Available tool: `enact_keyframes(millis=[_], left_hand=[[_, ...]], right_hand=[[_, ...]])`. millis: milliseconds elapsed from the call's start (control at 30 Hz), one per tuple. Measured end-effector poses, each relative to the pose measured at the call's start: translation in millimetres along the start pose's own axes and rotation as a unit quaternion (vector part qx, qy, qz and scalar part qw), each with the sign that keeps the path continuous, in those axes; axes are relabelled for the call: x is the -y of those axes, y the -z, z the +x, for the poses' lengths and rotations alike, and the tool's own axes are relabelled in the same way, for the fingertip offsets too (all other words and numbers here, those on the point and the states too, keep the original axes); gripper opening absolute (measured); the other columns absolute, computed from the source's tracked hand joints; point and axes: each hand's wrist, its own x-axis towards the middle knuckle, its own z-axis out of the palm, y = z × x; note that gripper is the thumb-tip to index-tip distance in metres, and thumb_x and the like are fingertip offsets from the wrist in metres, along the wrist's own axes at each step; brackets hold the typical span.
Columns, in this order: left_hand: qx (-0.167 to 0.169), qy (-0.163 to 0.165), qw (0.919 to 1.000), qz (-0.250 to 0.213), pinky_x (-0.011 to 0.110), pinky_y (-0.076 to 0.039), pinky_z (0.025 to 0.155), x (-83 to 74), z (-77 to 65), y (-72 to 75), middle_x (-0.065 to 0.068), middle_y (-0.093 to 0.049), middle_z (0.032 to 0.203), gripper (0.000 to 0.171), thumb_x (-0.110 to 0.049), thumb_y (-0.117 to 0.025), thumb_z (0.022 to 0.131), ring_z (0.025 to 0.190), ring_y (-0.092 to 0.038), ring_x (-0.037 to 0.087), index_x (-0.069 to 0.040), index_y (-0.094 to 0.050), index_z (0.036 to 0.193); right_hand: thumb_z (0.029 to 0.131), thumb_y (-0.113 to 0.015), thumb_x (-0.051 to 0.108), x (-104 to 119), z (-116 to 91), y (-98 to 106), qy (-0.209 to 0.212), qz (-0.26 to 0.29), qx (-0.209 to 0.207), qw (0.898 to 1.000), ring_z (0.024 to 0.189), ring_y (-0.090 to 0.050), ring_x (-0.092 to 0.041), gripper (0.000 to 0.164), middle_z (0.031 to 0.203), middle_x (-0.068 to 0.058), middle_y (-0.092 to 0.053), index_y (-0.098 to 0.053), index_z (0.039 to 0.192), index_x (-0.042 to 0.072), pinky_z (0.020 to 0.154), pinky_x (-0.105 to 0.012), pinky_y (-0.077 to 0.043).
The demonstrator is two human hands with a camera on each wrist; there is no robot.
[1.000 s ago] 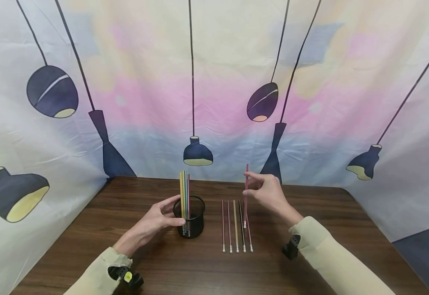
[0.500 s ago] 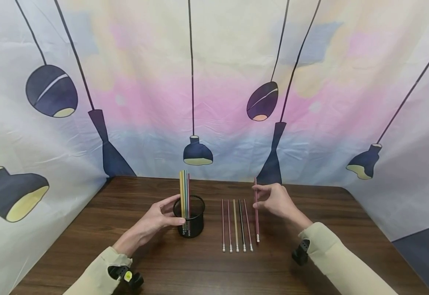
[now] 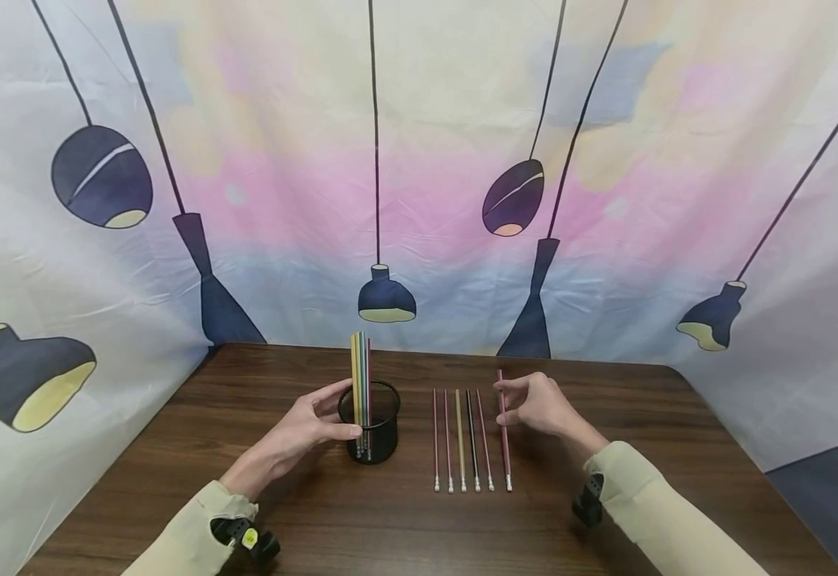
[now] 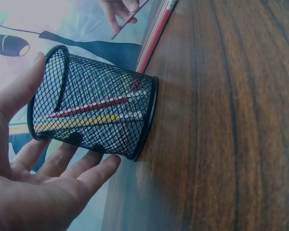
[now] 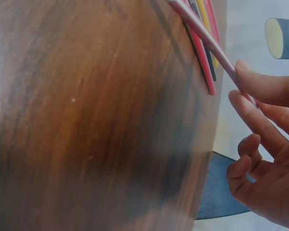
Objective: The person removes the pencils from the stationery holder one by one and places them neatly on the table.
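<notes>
In the head view my left hand (image 3: 297, 428) grips a black mesh pencil cup (image 3: 385, 444), thumb on the near side of its rim and fingers round the far side. Inside the cup, a few pencils (image 3: 356, 360) stand upright; through the mesh (image 4: 101, 82) their eraser ends point to the bottom. My right hand (image 3: 544, 404) pinches a red-pink pencil (image 3: 505, 460) between thumb and fingers. Its eraser end is low, nearest me, and its other end is raised. Left of it, several pencils lie in a row, among them a black pencil (image 3: 472, 440) and a yellow pencil (image 3: 460, 440).
Everything is on a dark wooden table (image 3: 405, 532). A cloth backdrop (image 3: 433, 160) printed with hanging lamps rises behind the far table edge. The pencil row lies between the cup and my right hand, erasers towards me.
My right hand has carried the red-pink pencil right, past the row, then lowered it towards the table beside the other pencils. My left hand and the cup have stayed in place.
</notes>
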Motion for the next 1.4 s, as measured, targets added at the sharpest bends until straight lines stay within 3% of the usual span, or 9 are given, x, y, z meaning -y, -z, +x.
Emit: enact_keyframes(millis=[367, 667, 1400], left_hand=[[0.001, -0.001, 1.0000, -0.002, 0.047, -0.048, 0.106, -0.6, -0.8, -0.4, 0.026, -0.042, 0.159, 0.093, -0.009, -0.086, 0.089, 0.143, -0.045, 0.047, -0.009, -0.033, 0.166], [0.002, 0.000, 1.0000, -0.003, 0.047, -0.048, 0.106, -0.7, -1.5, 0.0, 0.026, -0.042, 0.160, 0.093, -0.009, -0.085, 0.089, 0.144, -0.044, 0.046, -0.009, -0.032, 0.166], [0.003, 0.002, 1.0000, -0.003, 0.048, -0.048, 0.106, -1.6, -1.5, -0.9, 0.025, -0.043, 0.159, 0.093, -0.010, -0.085, 0.089, 0.143, -0.046, 0.046, -0.009, -0.033, 0.166]], right_hand=[[0.077, -0.095, 0.006, -7, 3, -7, -0.023, -0.007, 0.019, 1.000, 0.083, -0.066, -0.015, 0.056, 0.087, 0.000, -0.074, -0.074, 0.129, -0.001, 0.074, -0.036, -0.054], [0.079, -0.094, 0.009, -10, 8, -13, -0.029, -0.031, 0.028, 0.999, 0.075, -0.063, -0.015, 0.053, 0.082, 0.002, -0.069, -0.075, 0.128, -0.001, 0.074, -0.037, -0.054], [0.080, -0.093, 0.007, -11, 18, -20, 0.000, -0.051, 0.066, 0.997, 0.070, -0.057, -0.014, 0.044, 0.071, 0.003, -0.065, -0.077, 0.119, -0.006, 0.077, -0.036, -0.050]])
